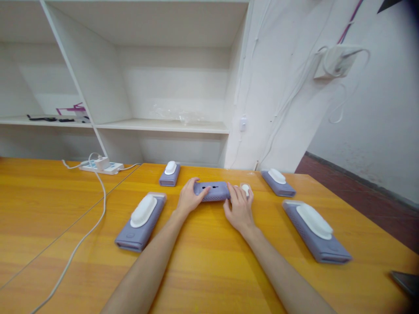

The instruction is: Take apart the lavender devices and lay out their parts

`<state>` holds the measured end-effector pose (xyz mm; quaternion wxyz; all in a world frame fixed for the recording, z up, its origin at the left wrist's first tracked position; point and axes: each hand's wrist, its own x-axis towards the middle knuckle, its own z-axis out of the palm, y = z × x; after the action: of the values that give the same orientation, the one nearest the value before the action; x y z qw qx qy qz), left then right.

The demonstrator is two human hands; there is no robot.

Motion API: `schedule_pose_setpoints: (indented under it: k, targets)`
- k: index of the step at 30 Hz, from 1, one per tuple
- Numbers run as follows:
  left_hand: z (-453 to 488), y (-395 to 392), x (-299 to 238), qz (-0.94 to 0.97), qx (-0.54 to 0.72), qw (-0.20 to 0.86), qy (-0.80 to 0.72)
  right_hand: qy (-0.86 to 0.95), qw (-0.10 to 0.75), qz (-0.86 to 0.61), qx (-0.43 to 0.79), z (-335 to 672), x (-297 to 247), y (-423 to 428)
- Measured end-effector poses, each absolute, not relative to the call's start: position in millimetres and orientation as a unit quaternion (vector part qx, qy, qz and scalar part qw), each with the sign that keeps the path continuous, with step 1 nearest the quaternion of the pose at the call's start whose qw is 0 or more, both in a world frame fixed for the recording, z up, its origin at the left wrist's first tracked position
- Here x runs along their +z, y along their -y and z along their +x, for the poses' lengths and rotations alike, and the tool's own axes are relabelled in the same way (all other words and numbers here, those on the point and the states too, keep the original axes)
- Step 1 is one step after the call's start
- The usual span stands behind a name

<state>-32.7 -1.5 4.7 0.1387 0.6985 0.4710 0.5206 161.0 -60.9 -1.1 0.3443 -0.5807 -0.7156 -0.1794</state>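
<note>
A lavender, box-like device (pixel 212 191) with dark slots in its face and a dotted lower edge lies between my hands, over the middle of the table. My left hand (pixel 190 197) grips its left end, thumb across the face and fingers behind. At the right end, my right hand (pixel 239 206) has its fingertips on the corner and its thumb just below. Partly hidden behind my right fingers is a small white round piece (pixel 245 189) with a clear rim.
Similar lavender boxes with white oval tops lie around: near left (pixel 140 224), far left (pixel 170 173), far right (pixel 278 182), near right (pixel 317 231). A power strip (pixel 102 165) trails a white cable (pixel 100 220) over the wooden table (pixel 203 270). White shelves (pixel 163 126) stand behind. A dark object (pixel 405 281) is at the right edge.
</note>
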Motion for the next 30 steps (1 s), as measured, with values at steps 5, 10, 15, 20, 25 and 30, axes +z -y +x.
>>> schedule_pose_setpoints:
  k: [5,10,15,20,25,30]
  targets:
    - [-39,-6,8,0.61,0.588,0.289,-0.446,0.717,0.372,-0.557,-0.194,162,0,61]
    - [-31,-14,6,0.555,0.61,0.368,-0.43,0.714,0.459,-0.507,-0.151,161,-1,67]
    - [-24,-10,7,0.465,0.587,0.559,-0.357,0.737,0.495,-0.457,0.056,144,-5,74]
    - [-27,4,17,0.512,0.506,0.622,-0.311,0.682,0.519,-0.444,0.261,133,-6,70]
    - [-34,11,21,0.555,0.359,0.708,-0.248,0.606,0.58,-0.408,0.361,136,-2,65]
    - [-39,7,17,0.495,0.339,0.752,-0.274,0.555,0.556,-0.453,0.422,141,-2,60]
